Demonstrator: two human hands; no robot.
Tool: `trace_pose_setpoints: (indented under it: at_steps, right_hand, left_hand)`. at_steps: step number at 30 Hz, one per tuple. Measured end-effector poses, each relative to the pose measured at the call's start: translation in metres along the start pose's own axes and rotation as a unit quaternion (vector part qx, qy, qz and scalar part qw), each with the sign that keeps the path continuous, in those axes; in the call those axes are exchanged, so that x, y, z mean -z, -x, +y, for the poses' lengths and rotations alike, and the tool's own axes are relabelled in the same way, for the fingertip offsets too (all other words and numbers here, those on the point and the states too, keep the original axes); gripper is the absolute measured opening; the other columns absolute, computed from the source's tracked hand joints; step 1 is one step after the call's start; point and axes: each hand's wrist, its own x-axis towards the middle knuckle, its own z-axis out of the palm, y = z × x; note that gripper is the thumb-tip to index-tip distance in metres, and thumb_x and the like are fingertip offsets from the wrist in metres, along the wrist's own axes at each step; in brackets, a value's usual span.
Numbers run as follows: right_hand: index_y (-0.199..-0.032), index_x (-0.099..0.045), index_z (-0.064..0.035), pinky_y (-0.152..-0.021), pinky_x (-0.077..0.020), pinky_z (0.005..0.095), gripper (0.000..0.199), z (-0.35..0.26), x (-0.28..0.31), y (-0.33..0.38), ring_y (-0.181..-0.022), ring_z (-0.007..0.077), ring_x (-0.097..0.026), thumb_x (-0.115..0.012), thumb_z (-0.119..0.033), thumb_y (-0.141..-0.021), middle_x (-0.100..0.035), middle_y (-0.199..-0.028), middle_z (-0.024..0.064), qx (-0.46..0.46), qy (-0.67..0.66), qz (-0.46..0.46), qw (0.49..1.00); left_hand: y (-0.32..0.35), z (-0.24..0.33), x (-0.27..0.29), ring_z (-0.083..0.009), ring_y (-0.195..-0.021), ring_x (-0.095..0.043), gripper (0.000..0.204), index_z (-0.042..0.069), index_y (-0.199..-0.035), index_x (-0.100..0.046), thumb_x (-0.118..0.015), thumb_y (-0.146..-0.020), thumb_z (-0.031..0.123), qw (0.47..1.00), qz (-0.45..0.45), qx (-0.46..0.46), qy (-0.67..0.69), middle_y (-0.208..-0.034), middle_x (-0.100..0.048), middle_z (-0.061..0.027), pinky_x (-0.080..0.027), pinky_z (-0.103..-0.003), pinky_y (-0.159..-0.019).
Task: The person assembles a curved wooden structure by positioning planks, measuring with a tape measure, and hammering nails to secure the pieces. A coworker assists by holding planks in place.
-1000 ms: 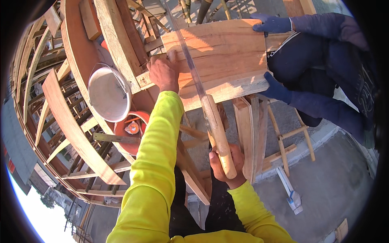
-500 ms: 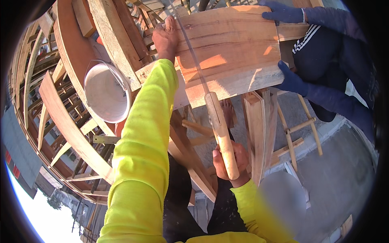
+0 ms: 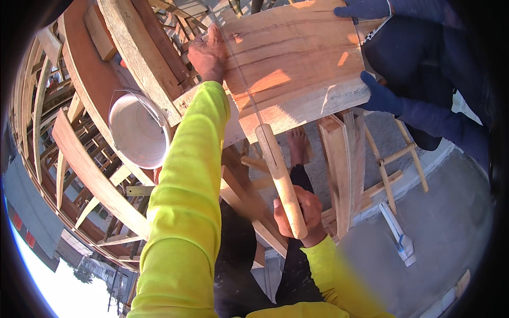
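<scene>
As the wooden handle of a saw (image 3: pixel 281 175) is gripped low down, its thin blade is seen laid lengthwise over a broad brown board (image 3: pixel 307 58), close to the board's left end. Whether the teeth are seated in the wood cannot be told. The saw handle is directed toward the wearer, clear of the board's near edge. It is enclosed by the right hand (image 3: pixel 301 212), whose fingers are wrapped around it. The left hand (image 3: pixel 208 55) is placed at the board's left end, just beside the blade, with the thumb raised and the fingers curled; how far it is closed, and whether the edge is grasped, cannot be determined. Both forearms are covered by yellow sleeves (image 3: pixel 183 212).

The board's right end is steadied by 2 dark-gloved hands (image 3: pixel 380 96) of a co-worker, 1 at each corner. Below the board, upright timbers (image 3: pixel 336 148) and a bare foot (image 3: pixel 298 144) are noted. A pale bucket (image 3: pixel 139 130) with a wire handle is found left of the left sleeve. Farther left, a curved plank (image 3: pixel 98 172) is observed over a timber framework. At right, a bamboo ladder (image 3: pixel 396 155) is positioned near a grey floor (image 3: pixel 440 212).
</scene>
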Motion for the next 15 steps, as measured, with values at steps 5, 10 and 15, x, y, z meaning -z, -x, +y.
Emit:
trace_pose_setpoints:
  at_steps: [5, 10, 15]
  right_hand:
    - [-0.111, -0.059, 0.0035, -0.059, -0.0552, 0.0309, 0.039, 0.010, -0.002, -0.012, -0.063, 0.0231, -0.070, -0.075, 0.000, -0.076, -0.069, -0.085, 0.0142, 0.015, 0.013, -0.067, 0.998]
    - [-0.111, -0.058, 0.0036, -0.059, -0.0562, 0.0305, 0.039, -0.001, 0.002, -0.007, -0.062, 0.0230, -0.070, -0.076, 0.001, -0.076, -0.070, -0.086, 0.0136, 0.021, 0.043, -0.030, 0.998]
    - [-0.105, -0.057, 0.0020, -0.059, -0.0555, 0.0306, 0.033, 0.003, -0.008, -0.049, -0.061, 0.0226, -0.068, -0.074, 0.001, -0.077, -0.069, -0.087, 0.0142, -0.001, 0.005, -0.040, 0.999]
  left_hand:
    - [-0.010, -0.015, -0.003, -0.0437, -0.105, -0.067, 0.070, -0.007, -0.113, -0.072, -0.068, -0.088, 0.058, 0.999, -0.015, -0.036, 0.021, -0.104, -0.073, -0.0285, -0.050, -0.046, -0.099]
    - [-0.009, -0.016, -0.003, -0.0420, -0.096, -0.069, 0.069, -0.008, -0.109, -0.073, -0.064, -0.091, 0.058, 0.999, 0.002, -0.041, -0.003, -0.099, -0.073, -0.0278, -0.052, -0.047, -0.091]
    - [-0.003, 0.005, -0.001, -0.0423, -0.088, -0.069, 0.065, -0.007, -0.096, -0.073, -0.056, -0.094, 0.055, 0.997, -0.022, -0.027, 0.065, -0.090, -0.072, -0.0285, -0.051, -0.049, -0.084]
